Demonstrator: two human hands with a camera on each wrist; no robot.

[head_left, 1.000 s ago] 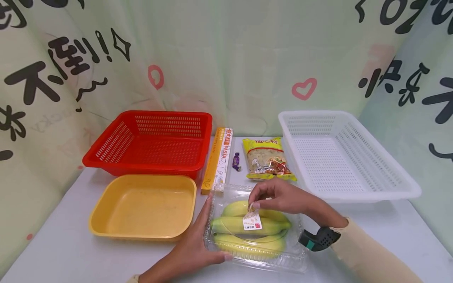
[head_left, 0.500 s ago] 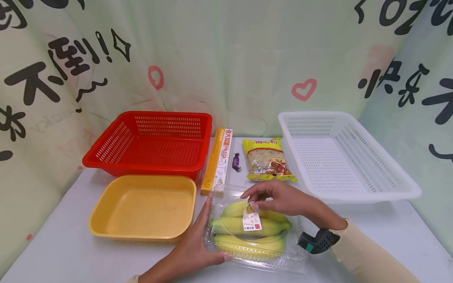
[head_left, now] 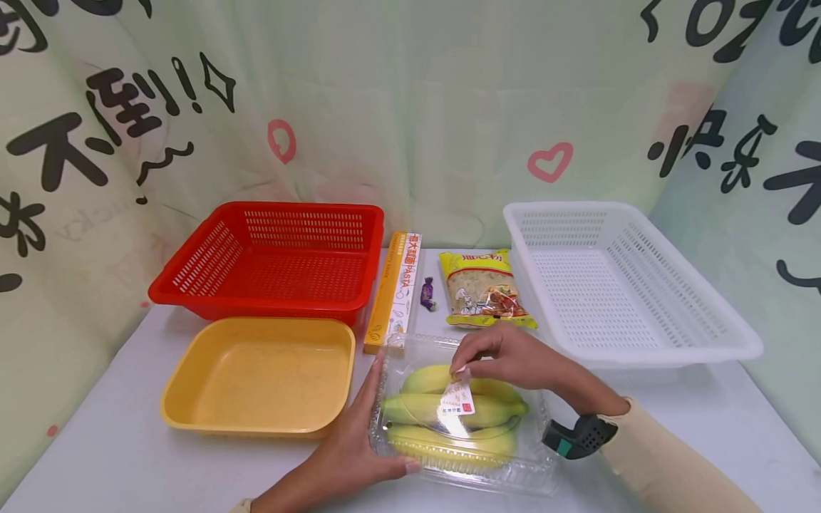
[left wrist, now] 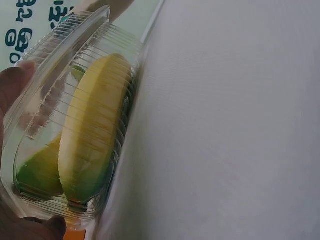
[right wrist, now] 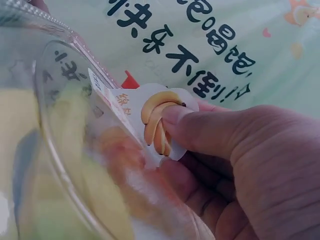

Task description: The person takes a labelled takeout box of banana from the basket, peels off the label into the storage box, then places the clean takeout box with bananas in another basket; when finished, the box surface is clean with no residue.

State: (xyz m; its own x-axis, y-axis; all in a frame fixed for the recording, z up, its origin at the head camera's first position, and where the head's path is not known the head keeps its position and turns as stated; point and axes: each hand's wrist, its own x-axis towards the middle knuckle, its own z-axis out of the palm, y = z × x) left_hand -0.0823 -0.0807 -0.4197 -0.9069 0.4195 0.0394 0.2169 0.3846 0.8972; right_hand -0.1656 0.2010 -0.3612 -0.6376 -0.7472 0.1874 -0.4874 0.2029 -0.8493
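A clear plastic clamshell box (head_left: 410, 349) of bananas (head_left: 458, 410) sits at the near middle of the table. My left hand (head_left: 355, 442) grips its left side, thumb at the near corner and fingers along the left edge. In the left wrist view, bananas (left wrist: 92, 130) show through the ribbed wall. On the lid is a white sticker (head_left: 457, 400) with a banana picture. My right hand (head_left: 503, 356) pinches the sticker's far end between thumb and forefinger. The right wrist view shows that end of the label (right wrist: 162, 120) lifted off the lid, its lower part against the plastic.
A yellow tub (head_left: 256, 420) and a red basket (head_left: 288, 313) stand at the left. Behind the box lie a pasta box (head_left: 393, 292), a small purple-wrapped candy (head_left: 427, 293) and a yellow noodle bag (head_left: 484, 288). A white basket (head_left: 648, 349) stands at the back right.
My right forefinger was raised off the label half a second ago and now pinches it again with the thumb. The label bends up more. My left hand and the box stay put.
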